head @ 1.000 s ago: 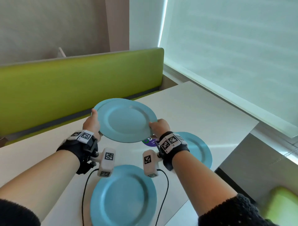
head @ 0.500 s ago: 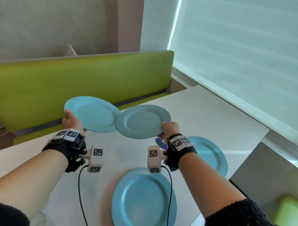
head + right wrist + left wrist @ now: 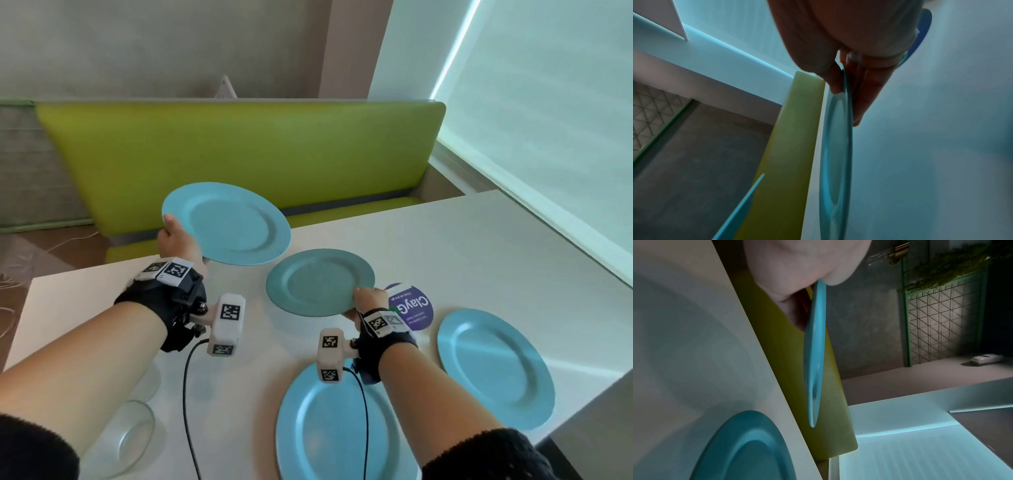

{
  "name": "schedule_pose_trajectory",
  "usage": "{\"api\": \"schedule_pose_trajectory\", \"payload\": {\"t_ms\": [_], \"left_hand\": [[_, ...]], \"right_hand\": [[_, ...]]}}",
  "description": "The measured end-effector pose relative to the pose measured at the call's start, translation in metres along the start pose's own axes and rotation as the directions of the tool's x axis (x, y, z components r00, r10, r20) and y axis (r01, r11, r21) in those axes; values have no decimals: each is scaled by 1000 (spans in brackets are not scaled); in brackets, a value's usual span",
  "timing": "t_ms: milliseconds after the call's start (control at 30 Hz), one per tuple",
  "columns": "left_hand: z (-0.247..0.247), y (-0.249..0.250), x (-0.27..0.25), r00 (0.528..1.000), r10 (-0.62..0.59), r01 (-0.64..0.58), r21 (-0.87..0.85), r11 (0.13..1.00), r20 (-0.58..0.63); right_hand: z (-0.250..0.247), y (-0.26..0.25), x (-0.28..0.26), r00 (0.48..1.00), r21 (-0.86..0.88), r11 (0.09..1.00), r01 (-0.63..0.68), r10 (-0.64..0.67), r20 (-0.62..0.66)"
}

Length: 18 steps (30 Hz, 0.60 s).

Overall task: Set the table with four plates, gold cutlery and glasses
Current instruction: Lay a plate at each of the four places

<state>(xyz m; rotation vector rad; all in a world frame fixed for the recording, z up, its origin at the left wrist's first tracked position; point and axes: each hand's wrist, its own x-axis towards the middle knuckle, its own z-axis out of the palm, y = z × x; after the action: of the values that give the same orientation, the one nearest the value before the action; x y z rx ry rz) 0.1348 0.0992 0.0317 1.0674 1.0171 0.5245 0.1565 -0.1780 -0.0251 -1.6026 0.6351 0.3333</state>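
My left hand (image 3: 178, 236) pinches the near-left rim of a blue plate (image 3: 227, 222) held in the air over the table's far edge; that plate shows edge-on in the left wrist view (image 3: 815, 353). My right hand (image 3: 368, 303) grips the near-right rim of a second blue plate (image 3: 318, 281), low over the white table (image 3: 479, 246), thumb on top and fingers (image 3: 865, 97) underneath the plate (image 3: 835, 162). Two more blue plates lie flat on the table: one near me (image 3: 329, 431), one at the right (image 3: 493, 366).
A clear glass bowl (image 3: 126, 442) sits at the near left under my left forearm. A purple round sticker (image 3: 412, 306) lies beside my right hand. A green bench backrest (image 3: 239, 147) runs behind the table. A window blind (image 3: 548, 102) fills the right side.
The stacked plates were split: my left hand carried one plate left and up, my right hand lowered the other toward the table.
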Motion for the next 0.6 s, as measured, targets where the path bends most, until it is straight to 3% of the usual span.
{"api": "schedule_pose_trajectory", "payload": {"t_ms": [167,600], "left_hand": [[-4,8,-5,1000,-28,28,-41,999,13],[-14,21,4,999,-33,34,-95,995,13]], "right_hand": [[22,16,-1,998,107,994,-11,17,-59],[44,32,2,995,-4,995,-101,101,-17]]}}
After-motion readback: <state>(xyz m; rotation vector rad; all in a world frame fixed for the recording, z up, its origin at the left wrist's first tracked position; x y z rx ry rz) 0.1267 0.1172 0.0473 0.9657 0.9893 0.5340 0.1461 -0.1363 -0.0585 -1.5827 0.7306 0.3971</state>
